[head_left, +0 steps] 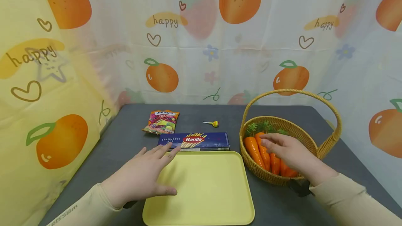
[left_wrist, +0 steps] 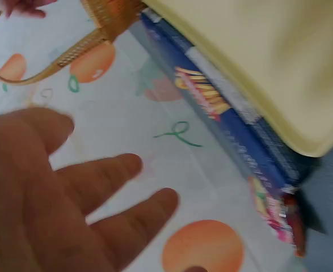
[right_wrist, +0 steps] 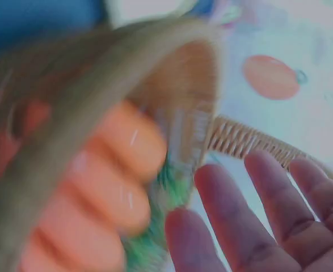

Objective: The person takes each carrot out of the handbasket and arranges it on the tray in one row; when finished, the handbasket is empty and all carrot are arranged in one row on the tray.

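Observation:
My left hand [head_left: 141, 177] hovers over the left part of a yellow tray [head_left: 210, 191], fingers spread and touching nothing. In the left wrist view, the fingers [left_wrist: 112, 178] are extended and apart. Over a wicker basket [head_left: 259, 174] on the right is my right hand [head_left: 293, 151], its fingers loosely bent. Several orange carrots [head_left: 254, 151] with green tops lie in that basket. The right wrist view shows the fingers [right_wrist: 234, 218] beside the carrots [right_wrist: 129, 139], holding nothing.
Behind the tray lies a blue Barilla spaghetti box [head_left: 215, 140]. Further back are a Fox's fruit candy bag [head_left: 162, 122] and a yellow lollipop [head_left: 215, 123]. The basket's tall arched handle [head_left: 334, 137] rises by my right hand. Printed curtains [head_left: 201, 62] enclose the grey table [head_left: 113, 149].

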`<state>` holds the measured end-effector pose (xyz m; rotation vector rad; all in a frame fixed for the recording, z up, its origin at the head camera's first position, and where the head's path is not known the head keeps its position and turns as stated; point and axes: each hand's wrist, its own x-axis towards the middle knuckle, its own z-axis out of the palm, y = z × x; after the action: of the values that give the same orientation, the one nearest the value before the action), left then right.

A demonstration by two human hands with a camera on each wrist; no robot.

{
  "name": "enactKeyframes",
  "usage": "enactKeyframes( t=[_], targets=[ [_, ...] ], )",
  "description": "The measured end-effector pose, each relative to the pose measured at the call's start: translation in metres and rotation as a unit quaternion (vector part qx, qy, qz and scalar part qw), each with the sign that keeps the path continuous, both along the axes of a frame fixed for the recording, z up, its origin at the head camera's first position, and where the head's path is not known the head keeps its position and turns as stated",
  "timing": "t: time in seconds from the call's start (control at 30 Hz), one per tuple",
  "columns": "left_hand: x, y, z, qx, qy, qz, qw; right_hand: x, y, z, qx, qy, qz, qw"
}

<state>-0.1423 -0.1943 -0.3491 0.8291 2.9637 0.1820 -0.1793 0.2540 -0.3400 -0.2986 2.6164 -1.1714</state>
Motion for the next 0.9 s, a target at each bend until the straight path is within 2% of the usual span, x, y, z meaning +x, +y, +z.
enactKeyframes(
  t=[0.07, 0.13, 0.17, 0.23, 0.33, 0.47, 0.6, 0.73, 0.9],
  targets=[
    [0.004, -0.009, -0.006, 0.001, -0.022, -0.008, 0.9997, -0.012, 0.008, 0.000, -0.104, -0.083, -0.006, 0.991],
    [0.008, -0.018, -0.014, 0.003, -0.047, -0.013, 0.9988, -0.024, 0.017, -0.002, -0.183, -0.153, -0.003, 0.971],
    [0.010, -0.023, -0.019, 0.004, -0.061, -0.010, 0.9981, -0.029, 0.020, -0.003, -0.207, -0.176, 0.000, 0.962],
    [0.015, -0.032, -0.028, 0.003, -0.085, 0.000, 0.9964, -0.039, 0.026, -0.006, -0.229, -0.203, 0.008, 0.952],
    [0.020, -0.043, -0.043, -0.017, -0.111, 0.013, 0.9936, -0.049, 0.031, -0.009, -0.241, -0.232, 0.014, 0.942],
    [0.026, -0.051, -0.063, -0.050, -0.129, 0.024, 0.9901, -0.058, 0.030, -0.011, -0.235, -0.257, 0.010, 0.937],
    [0.029, -0.054, -0.079, -0.068, -0.132, 0.041, 0.9881, -0.065, 0.026, -0.011, -0.229, -0.275, 0.000, 0.934],
    [0.031, -0.054, -0.088, -0.075, -0.146, 0.059, 0.9847, -0.069, 0.022, -0.011, -0.216, -0.287, -0.004, 0.933],
    [0.033, -0.053, -0.093, -0.080, -0.146, 0.075, 0.9832, -0.072, 0.015, -0.010, -0.193, -0.300, -0.011, 0.934]
  ],
)
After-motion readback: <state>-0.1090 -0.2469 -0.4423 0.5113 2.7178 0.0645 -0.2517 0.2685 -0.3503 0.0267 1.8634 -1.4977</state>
